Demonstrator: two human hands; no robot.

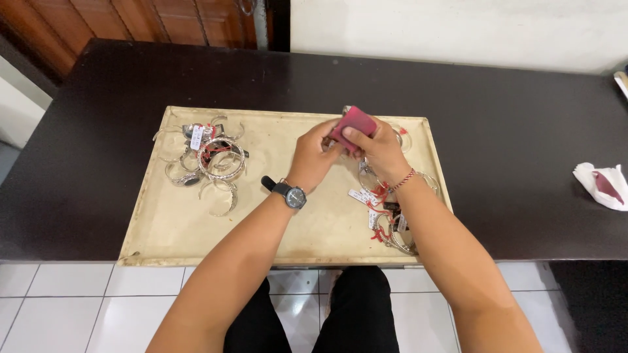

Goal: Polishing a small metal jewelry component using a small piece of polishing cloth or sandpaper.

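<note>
Both my hands meet over the far middle of a beige tray point(196, 229). My right hand point(379, 151) pinches a dark red cloth point(354, 123) and presses it around a small piece that my left hand point(313, 157) grips from the other side. That piece is mostly hidden by the cloth and fingers; only a bit of silver shows at the cloth's top. A black wristwatch sits on my left wrist and a red-and-white cord on my right.
A pile of silver bangles point(204, 160) with tags and red strings lies on the tray's left. More tagged silver bracelets point(386, 219) lie on its right, under my right forearm. The tray rests on a dark table point(510, 131). A white tissue with a red cloth point(603, 184) lies at far right.
</note>
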